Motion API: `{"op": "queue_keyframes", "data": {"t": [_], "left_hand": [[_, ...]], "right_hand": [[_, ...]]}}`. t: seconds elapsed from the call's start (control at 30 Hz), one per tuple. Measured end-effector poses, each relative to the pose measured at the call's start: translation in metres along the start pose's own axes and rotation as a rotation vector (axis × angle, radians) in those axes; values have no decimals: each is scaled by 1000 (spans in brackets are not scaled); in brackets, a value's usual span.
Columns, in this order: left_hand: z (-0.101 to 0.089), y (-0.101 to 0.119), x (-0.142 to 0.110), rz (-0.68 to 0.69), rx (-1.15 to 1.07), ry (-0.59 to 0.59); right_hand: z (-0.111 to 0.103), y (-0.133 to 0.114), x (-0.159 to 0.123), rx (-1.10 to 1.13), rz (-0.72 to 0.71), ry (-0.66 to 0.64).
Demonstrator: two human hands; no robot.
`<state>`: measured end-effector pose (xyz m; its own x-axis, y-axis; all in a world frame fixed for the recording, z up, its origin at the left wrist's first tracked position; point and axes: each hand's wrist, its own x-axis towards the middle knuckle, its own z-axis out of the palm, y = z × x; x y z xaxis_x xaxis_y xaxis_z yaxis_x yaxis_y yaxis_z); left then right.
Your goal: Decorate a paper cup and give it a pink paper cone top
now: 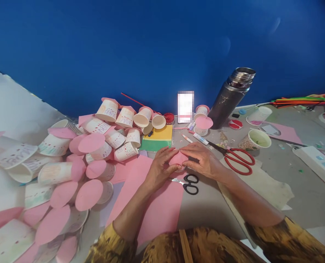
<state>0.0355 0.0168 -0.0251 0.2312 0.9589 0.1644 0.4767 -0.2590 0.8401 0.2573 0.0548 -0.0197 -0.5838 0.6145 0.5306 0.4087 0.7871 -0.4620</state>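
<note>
In the middle of the head view, a pink paper circle (178, 158) lies between my two hands, with a pale rim like a paper cup's just showing under its near edge. My left hand (161, 166) curls round its left side, thumb on the near edge. My right hand (202, 160) closes on it from the right, its thumb and fingers pressing the edge. Most of what is under the circle is hidden by my hands. Just below them, small black-handled scissors (191, 184) lie partly on a large sheet of pink paper (161, 215).
Many paper cups with pink circles (89, 193) crowd the left side. Right of my hands are red-handled scissors (240, 160), markers (200, 138), a tall dark flask (230, 100), a cup with green inside (256, 139) and a power strip (315, 162). A blue wall (151, 47) stands behind.
</note>
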Motion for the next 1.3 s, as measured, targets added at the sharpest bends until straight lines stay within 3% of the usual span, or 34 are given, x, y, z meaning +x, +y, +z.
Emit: {"op": "queue_keyframes", "data": {"t": [0.23, 0.4, 0.53, 0.67, 0.83, 1.0, 1.3], "left_hand": [[-6, -4, -5, 33, 76, -10], [-2, -3, -15, 198, 378, 57], [5, -3, -21, 234, 500, 81], [2, -1, -20, 197, 413, 48], [-11, 7, -6, 96, 270, -95], [-14, 5, 0, 11, 109, -129], [-27, 3, -3, -145, -73, 34]], "right_hand": [[0, 0, -1, 4, 46, -20], [-1, -3, 0, 18, 65, -28], [0, -2, -1, 24, 69, -34], [1, -1, -2, 34, 78, -35], [0, -2, -2, 37, 84, -34], [1, -2, -2, 45, 81, -38], [0, -3, -1, 21, 71, -34]]}}
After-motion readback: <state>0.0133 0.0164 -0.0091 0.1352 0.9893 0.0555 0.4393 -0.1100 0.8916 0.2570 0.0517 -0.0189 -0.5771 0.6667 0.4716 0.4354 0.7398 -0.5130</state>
